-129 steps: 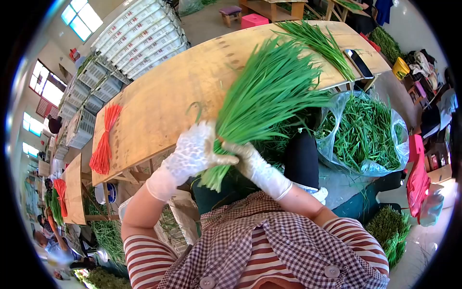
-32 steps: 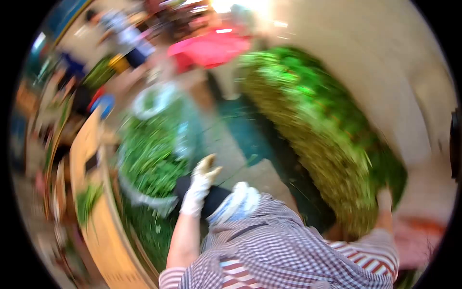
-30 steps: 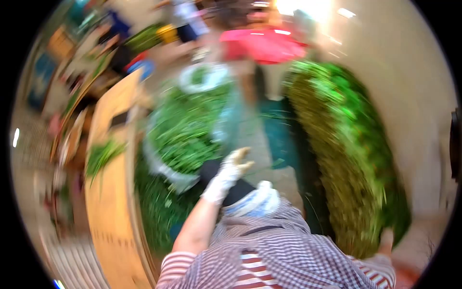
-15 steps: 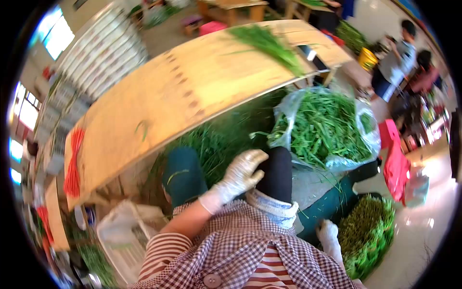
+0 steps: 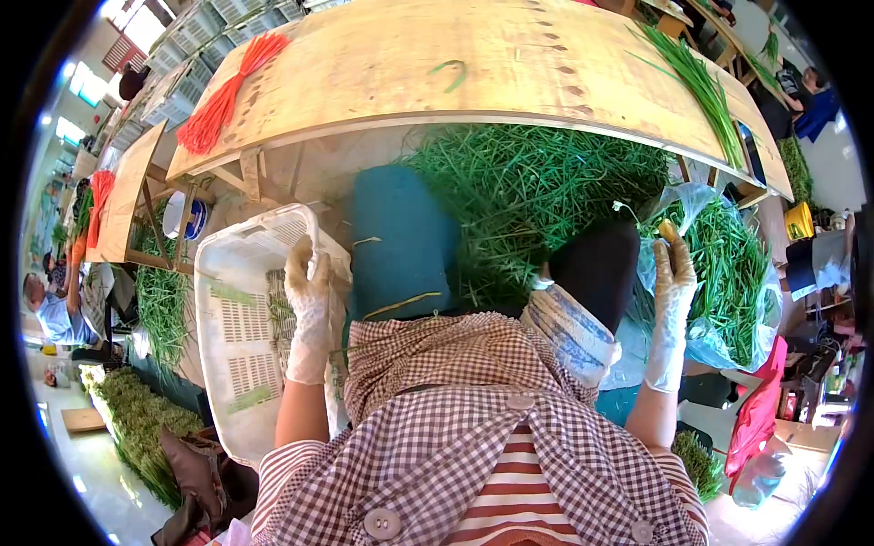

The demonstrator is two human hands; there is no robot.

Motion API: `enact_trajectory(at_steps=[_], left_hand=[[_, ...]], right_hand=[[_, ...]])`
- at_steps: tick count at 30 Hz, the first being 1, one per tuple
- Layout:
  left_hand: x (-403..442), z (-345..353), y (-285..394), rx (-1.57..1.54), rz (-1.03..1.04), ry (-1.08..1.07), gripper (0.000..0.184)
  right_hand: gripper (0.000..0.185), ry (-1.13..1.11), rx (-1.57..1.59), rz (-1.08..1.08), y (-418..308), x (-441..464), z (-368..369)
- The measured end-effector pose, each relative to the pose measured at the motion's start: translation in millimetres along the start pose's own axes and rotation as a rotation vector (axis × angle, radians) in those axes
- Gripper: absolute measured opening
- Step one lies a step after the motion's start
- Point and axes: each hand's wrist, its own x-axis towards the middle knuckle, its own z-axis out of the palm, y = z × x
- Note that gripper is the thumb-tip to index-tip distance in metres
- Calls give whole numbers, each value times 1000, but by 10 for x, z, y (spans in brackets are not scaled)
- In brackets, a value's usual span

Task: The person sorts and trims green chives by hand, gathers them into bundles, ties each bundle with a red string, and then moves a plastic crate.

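Basket [image 5: 218,346] with its rim in the left grip [image 5: 307,284]

No lettering, label, number or sign can be made out anywhere here.

The table [image 5: 401,73] is coloured tan and spotted dark; on it, strands [image 5: 234,91] are coloured orange-red; beneath it, leaves [image 5: 555,168] are tinted green; before it, a basket [image 5: 218,350] is coloured white, an apron [image 5: 437,446] checked maroon and white, a shirt [image 5: 526,487] striped red-brown and white.
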Motion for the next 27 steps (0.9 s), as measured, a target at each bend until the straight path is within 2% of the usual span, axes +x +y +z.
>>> enact_trajectory(at_steps=[4,5,6,8,9,10,13,14,16,19,20,21,22,24,26,27], left_hand=[[-23,-308,-294,-366,-213,-69,44],[-47,-345,-389,-378,-230,-103,43],[-199,-350,-511,-303,-180,-83,42],[-473,-447,-694,96,60,-44,41],[-589,-756,-537,579,213,-81,63],[-800,-963,-627,673,223,-59,71],[-1336,-1195,-857,863,19,-173,90],[-1447,-1263,-867,782,-25,-203,88],[-1607,-1403,-796,610,-106,-275,83],[-1628,-1479,-803,384,-310,-234,72],[-1603,-1481,-843,322,-361,-214,70],[-1588,-1457,-963,501,-212,-167,63],[-1447,-1398,-1020,519,-81,-68,61],[-1146,-1175,-1042,536,179,103,58],[-845,-886,-576,408,265,172,49],[-676,-749,-340,329,247,91,49]], right_hand=[[36,-9,1,78,-366,-425,173],[36,-10,-162,66,-396,-577,90],[36,-49,-23,62,-223,-509,92],[34,-137,-77,61,-120,-345,98],[33,-158,-80,66,-162,-437,69],[34,-187,-92,4,-159,-464,69],[35,-208,-15,7,-73,-436,49],[36,-210,32,8,-70,-411,84],[37,-261,-70,0,-174,-383,260],[35,-360,-160,-91,-555,-419,746],[33,-410,-21,-163,-838,-532,1009],[32,-459,-7,-170,-1025,-586,1188],[32,-488,13,-188,-1214,-597,1347],[32,-564,-163,-393,-1641,-614,1531],[33,-569,-408,-641,-1780,-534,1599],[32,-604,-384,-628,-1750,-467,1688]])
